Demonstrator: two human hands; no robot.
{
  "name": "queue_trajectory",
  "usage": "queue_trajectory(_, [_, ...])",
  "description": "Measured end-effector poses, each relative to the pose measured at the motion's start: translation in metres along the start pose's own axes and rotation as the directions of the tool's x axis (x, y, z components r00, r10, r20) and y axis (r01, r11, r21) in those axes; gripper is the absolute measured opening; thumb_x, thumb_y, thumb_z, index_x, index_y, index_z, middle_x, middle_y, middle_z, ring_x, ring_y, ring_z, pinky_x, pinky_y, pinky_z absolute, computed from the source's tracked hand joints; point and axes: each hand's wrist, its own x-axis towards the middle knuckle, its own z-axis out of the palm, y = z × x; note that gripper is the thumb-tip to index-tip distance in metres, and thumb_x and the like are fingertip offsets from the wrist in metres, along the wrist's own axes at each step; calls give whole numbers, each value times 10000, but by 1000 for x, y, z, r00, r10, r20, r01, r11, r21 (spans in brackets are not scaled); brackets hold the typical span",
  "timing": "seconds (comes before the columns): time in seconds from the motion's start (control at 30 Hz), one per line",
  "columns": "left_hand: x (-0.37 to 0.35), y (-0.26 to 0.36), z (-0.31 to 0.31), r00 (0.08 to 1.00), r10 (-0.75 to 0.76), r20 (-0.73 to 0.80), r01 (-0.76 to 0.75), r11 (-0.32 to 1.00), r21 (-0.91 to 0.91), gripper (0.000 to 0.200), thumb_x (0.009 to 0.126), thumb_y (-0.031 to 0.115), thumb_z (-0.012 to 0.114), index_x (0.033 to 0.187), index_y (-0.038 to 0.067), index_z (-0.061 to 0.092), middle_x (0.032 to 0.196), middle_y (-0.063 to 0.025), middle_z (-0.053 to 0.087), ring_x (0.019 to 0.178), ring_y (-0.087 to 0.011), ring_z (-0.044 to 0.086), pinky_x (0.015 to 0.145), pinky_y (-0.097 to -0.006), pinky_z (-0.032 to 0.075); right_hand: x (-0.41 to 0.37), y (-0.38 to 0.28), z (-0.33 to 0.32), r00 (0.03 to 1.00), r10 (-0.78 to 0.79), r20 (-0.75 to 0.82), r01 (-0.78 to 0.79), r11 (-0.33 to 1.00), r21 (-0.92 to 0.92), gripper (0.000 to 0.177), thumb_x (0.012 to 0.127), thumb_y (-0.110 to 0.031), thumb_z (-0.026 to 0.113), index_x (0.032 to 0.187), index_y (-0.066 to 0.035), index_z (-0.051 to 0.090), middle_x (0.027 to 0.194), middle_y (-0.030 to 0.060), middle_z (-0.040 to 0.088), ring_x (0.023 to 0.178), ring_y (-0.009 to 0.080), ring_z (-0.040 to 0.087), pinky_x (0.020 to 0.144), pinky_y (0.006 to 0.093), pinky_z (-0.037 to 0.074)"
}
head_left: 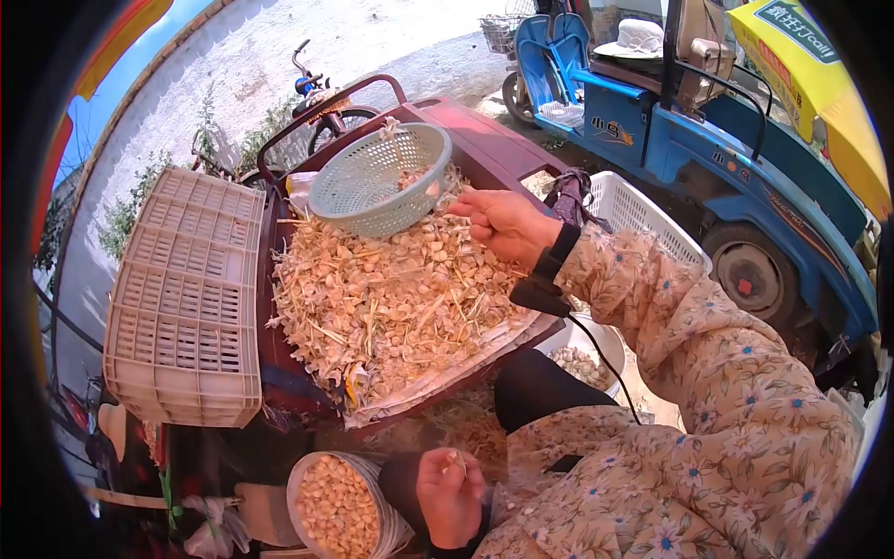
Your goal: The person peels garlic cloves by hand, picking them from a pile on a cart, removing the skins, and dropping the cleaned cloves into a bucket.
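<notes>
A big heap of garlic cloves, loose skins and straw (pixel 400 289) covers the bed of a dark red cart. On its far side rests a pale green colander (pixel 358 186) with some cloves and skins inside. My right hand (pixel 503 224) is just right of the colander, above the heap's edge, fingers curled together; anything inside them is hidden. Low in the view, my left hand (pixel 451 494) is closed with a pale garlic clove (pixel 454 458) at its fingertips. Left of that hand stands a white bucket of peeled-looking cloves (pixel 335 508).
A beige plastic crate (pixel 191 298) leans at the cart's left side. Right of the cart are a white basket (pixel 643 219) and a white tub of garlic (pixel 582 359). A blue three-wheeler (pixel 689 149) stands behind, near a bicycle (pixel 326 112) by the wall.
</notes>
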Motion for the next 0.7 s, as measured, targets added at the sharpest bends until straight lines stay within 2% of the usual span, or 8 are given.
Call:
queue_trajectory(0.2, [-11, 23, -4, 994, 61, -90, -60, 998, 11, 121, 845, 35, 529, 959, 49, 492, 785, -113, 576, 555, -132, 506, 433, -236, 403, -54, 76, 7, 949, 262, 177, -197, 928, -318, 215, 918, -123, 479, 1089, 6, 507, 935, 91, 578, 471, 43, 298, 415, 198, 260])
queue_trajectory(0.27, [-12, 43, 0, 991, 132, 7, -132, 990, 44, 128, 839, 18, 515, 964, 39, 502, 771, -122, 575, 523, -128, 503, 419, -225, 396, -87, 107, -3, 930, 345, 126, -281, 890, -359, 213, 917, -117, 482, 1094, -8, 529, 906, 71, 579, 467, 37, 316, 406, 191, 255])
queue_trajectory(0.33, [-18, 66, 9, 966, 237, 101, -251, 956, 155, 144, 868, 118, 548, 970, 31, 494, 724, -113, 537, 471, -108, 464, 366, -192, 368, -118, 108, 1, 871, 417, 260, -317, 880, -353, 221, 916, -145, 501, 1099, -30, 545, 808, 32, 557, 481, 33, 330, 417, 176, 257])
queue_trajectory(0.37, [-21, 77, 12, 947, 270, 176, -288, 954, 86, 162, 819, -9, 526, 979, 1, 501, 756, -140, 571, 508, -117, 514, 408, -195, 386, -132, 97, 10, 843, 397, 364, -273, 898, -346, 237, 915, -167, 508, 1108, -39, 555, 740, -8, 525, 497, 27, 343, 426, 178, 263])
queue_trajectory(0.43, [-26, 94, 16, 841, 367, 396, -437, 894, 99, 189, 816, 30, 576, 968, -45, 490, 752, -144, 561, 507, -137, 517, 401, -224, 401, -149, 66, 28, 796, 162, 584, 55, 940, -336, 300, 888, -172, 561, 1163, -55, 544, 681, -35, 484, 547, 18, 386, 474, 164, 292])
queue_trajectory(0.53, [-22, 123, 26, 518, 334, 787, -569, 822, 26, 151, 839, 56, 571, 898, -62, 497, 744, -182, 576, 525, -191, 557, 400, -251, 414, -169, 19, 53, 632, -237, 738, 618, 729, -295, 395, 844, -157, 623, 1195, -15, 509, 652, -41, 479, 544, 15, 389, 478, 162, 295])
queue_trajectory(0.67, [-22, 117, 45, 195, 490, 850, -707, 671, -224, 74, 782, -1, 608, 797, -69, 585, 695, -192, 591, 467, -172, 534, 392, -219, 406, -182, 0, 62, 461, -335, 822, 729, 670, -136, 390, 844, -154, 620, 1189, -11, 510, 652, -41, 479, 546, 14, 388, 479, 163, 294])
queue_trajectory(0.7, [-27, 119, 45, 201, 502, 841, -720, 658, -220, 96, 783, 19, 601, 773, -76, 595, 680, -190, 586, 453, -182, 525, 391, -230, 405, -182, 2, 62, 440, -330, 836, 720, 685, -109, 389, 844, -153, 620, 1188, -10, 510, 652, -41, 479, 546, 14, 388, 479, 164, 294])
